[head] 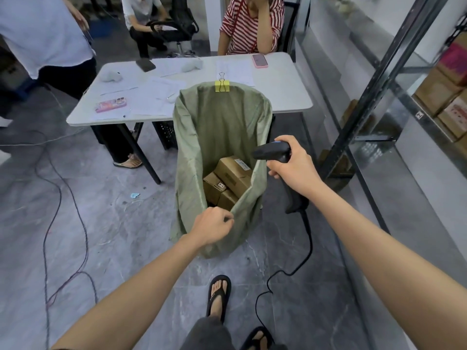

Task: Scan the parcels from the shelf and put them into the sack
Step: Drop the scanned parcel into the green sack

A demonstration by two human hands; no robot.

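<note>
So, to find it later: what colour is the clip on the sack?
Yellow, the binder clip on the sack's back rim; head view.

A green woven sack (222, 127) stands open on the floor, its far rim clipped to the worktop edge. Several brown cardboard parcels (228, 181) lie tilted at its bottom. More cardboard parcels (441, 93) sit stacked on the shelf (394, 79) at far right.

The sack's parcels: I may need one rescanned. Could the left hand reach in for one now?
Probably yes. The left hand sits at the sack rim, its mouth gapes open, and the parcels lie uncovered, though deep inside.
</note>
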